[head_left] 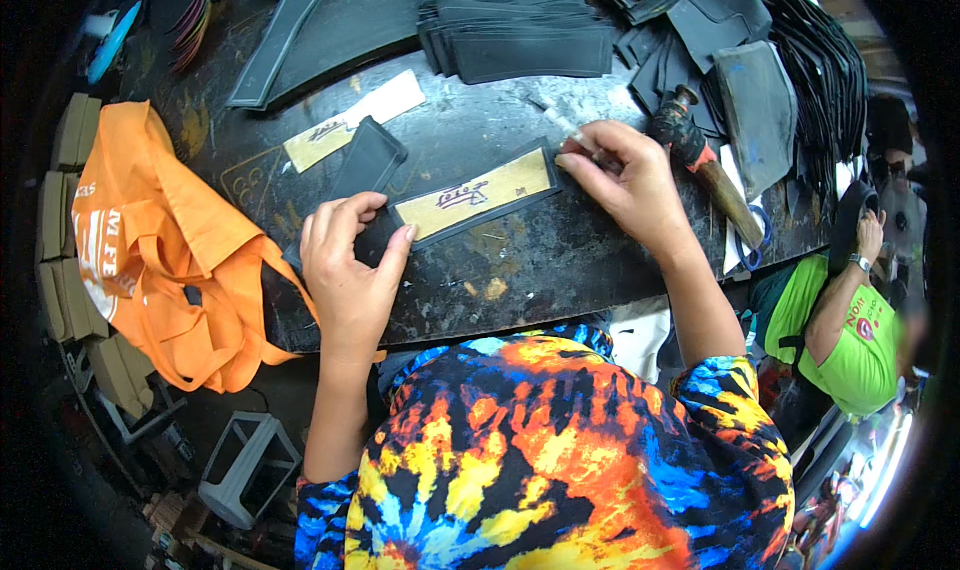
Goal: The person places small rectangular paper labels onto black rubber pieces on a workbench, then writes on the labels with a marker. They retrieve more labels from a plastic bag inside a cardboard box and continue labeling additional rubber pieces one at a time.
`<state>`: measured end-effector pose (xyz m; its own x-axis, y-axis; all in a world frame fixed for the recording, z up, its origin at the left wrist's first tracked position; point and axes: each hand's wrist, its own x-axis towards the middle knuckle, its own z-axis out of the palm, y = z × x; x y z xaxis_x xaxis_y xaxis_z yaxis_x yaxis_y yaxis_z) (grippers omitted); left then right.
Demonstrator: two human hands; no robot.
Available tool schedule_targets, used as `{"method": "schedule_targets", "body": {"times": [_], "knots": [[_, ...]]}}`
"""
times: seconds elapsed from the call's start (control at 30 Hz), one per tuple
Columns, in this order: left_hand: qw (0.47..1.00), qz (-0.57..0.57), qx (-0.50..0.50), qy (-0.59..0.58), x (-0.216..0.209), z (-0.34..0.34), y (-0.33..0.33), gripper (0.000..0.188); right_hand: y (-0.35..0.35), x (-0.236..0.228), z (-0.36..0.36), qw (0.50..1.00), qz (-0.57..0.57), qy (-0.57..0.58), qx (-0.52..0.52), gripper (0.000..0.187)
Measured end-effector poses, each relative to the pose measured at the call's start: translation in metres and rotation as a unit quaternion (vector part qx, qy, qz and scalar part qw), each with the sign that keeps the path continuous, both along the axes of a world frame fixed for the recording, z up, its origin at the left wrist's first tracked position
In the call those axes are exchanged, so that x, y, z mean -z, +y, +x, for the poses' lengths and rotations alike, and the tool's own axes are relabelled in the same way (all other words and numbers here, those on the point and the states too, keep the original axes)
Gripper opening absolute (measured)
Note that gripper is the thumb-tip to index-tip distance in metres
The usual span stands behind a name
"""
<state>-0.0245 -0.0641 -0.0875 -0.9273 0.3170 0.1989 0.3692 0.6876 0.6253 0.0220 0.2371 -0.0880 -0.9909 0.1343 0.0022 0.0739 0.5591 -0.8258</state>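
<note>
A tan card strip with handwriting lies on a slightly larger black leather-like piece, tilted upward to the right. My left hand rests at its left end, thumb and fingers apart, the thumb tip touching the strip's corner. My right hand is closed in a pinch by the right end. From its fingertips a slim, pale pen-like tool points up and left; its exact kind is unclear. A small black piece lies just beyond my left fingers, beside another card strip, part tan and part white.
Black pieces are stacked at the back, with more piles at the right. A wooden-handled hammer lies right of my right hand, near blue-handled scissors. An orange bag hangs over the left edge. A person in green is at the right.
</note>
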Motion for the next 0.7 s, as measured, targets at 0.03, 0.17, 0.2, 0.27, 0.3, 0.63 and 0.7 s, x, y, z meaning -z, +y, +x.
{"method": "schedule_targets", "body": {"times": [0.03, 0.17, 0.2, 0.27, 0.3, 0.63, 0.7], "knots": [[1.000, 0.000, 0.000, 0.000, 0.000, 0.000, 0.000, 0.035, -0.002, 0.001, 0.001, 1.000, 0.012, 0.006, -0.011, 0.017], [1.000, -0.005, -0.002, 0.004, 0.001, 0.002, 0.000, 0.037, -0.009, 0.005, 0.001, 0.998, 0.056, -0.009, -0.021, 0.023], [1.000, -0.003, -0.002, 0.004, 0.001, 0.002, 0.000, 0.037, -0.009, 0.005, 0.001, 0.998, 0.064, -0.018, -0.014, 0.022], [1.000, 0.001, -0.003, 0.005, 0.002, 0.002, -0.001, 0.037, -0.009, 0.005, 0.000, 0.997, 0.070, -0.010, -0.017, 0.022], [1.000, 0.002, -0.002, 0.006, 0.002, 0.002, -0.001, 0.037, -0.009, 0.004, 0.000, 0.997, 0.076, -0.030, -0.014, 0.023], [0.995, 0.092, -0.040, 0.011, -0.001, 0.001, -0.016, 0.030, -0.018, -0.009, -0.002, 0.985, 0.135, 0.039, -0.104, 0.036], [0.994, 0.076, -0.076, 0.034, -0.004, -0.008, -0.029, 0.028, -0.012, -0.009, -0.006, 0.985, 0.103, 0.055, -0.126, 0.032]]}}
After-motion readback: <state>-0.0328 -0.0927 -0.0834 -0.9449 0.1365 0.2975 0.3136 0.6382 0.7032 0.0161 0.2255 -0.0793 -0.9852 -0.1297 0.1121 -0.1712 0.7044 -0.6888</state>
